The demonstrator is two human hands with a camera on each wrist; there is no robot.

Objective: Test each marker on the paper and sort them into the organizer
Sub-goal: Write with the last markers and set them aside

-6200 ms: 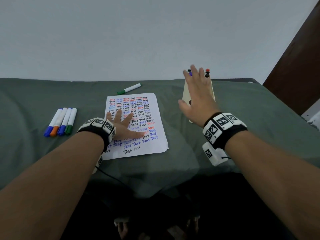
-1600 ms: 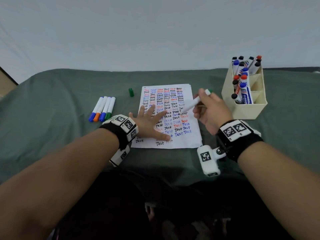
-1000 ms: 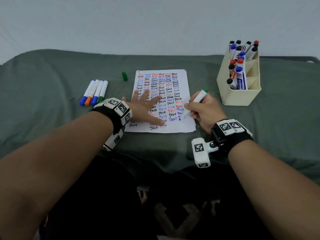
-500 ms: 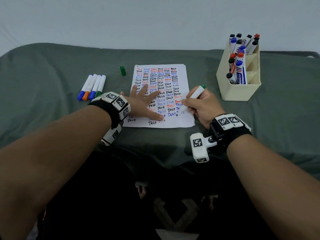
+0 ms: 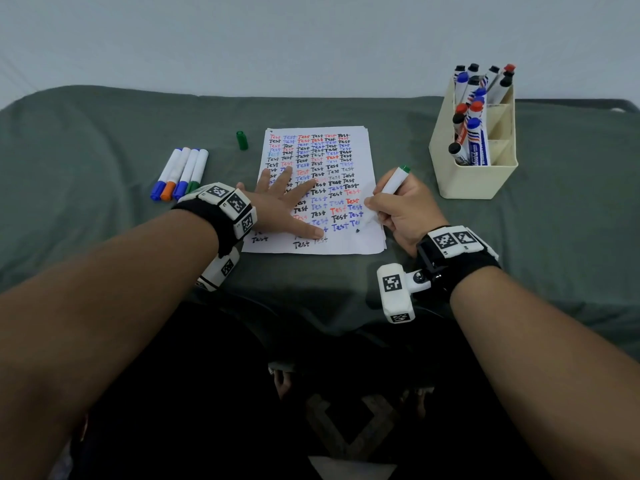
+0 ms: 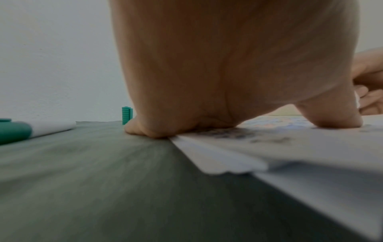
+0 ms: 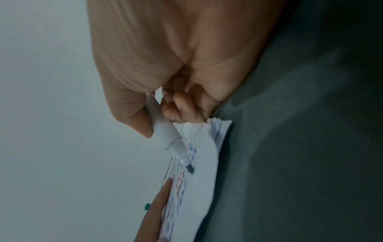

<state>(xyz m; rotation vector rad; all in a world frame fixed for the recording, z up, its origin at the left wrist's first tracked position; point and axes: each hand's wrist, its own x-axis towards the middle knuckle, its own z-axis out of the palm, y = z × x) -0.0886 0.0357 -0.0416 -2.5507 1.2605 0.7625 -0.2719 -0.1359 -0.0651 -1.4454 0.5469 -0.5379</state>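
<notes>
A white paper [image 5: 367, 244] covered in rows of "Test" words lies on the grey-green cloth. My left hand [image 5: 284, 206] presses flat on its lower left part, fingers spread [image 6: 228, 73]. My right hand [image 5: 405, 211] grips an uncapped white marker with a green end [image 5: 394, 181] [image 7: 165, 134]; its dark tip [image 7: 190, 169] touches the paper near the right edge in the lower rows. The marker's green cap [image 5: 241, 140] [image 6: 126, 115] stands on the cloth left of the paper's top. Several capped markers [image 5: 180, 173] lie side by side at the left.
A cream organizer [image 5: 474, 178] stands at the right, with several markers upright in its back and left compartments. The cloth-covered table's near edge [image 5: 311, 306] runs just below my wrists. A pale wall rises behind the table.
My right hand lowered the uncapped marker to the paper and its tip has moved along the lower row by the right edge. The left hand has stayed flat on the paper.
</notes>
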